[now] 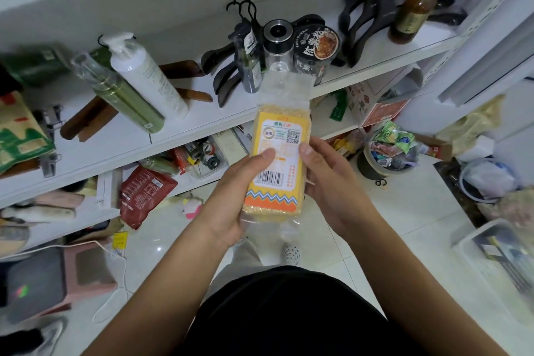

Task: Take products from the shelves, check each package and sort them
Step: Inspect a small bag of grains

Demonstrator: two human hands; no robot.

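A vacuum-packed brick of yellow millet (278,130) with an orange-yellow label, QR code and barcode is held upright in front of me, label facing up. My left hand (239,196) grips its lower left side, thumb on the label. My right hand (326,182) holds the right edge, thumb near the QR code. Behind it runs the white shelf (179,136) with a white pump bottle (147,75), a green bottle (124,95), a clear jar with a black lid (278,43) and a black instant-noodle cup (316,49).
Black hangers (372,6) and an amber pump bottle (413,11) stand at the shelf's right. A red pouch (143,193) leans on the lower shelf. A bin of packets (390,153) sits on the floor at right, a clear tray (502,251) near the right edge.
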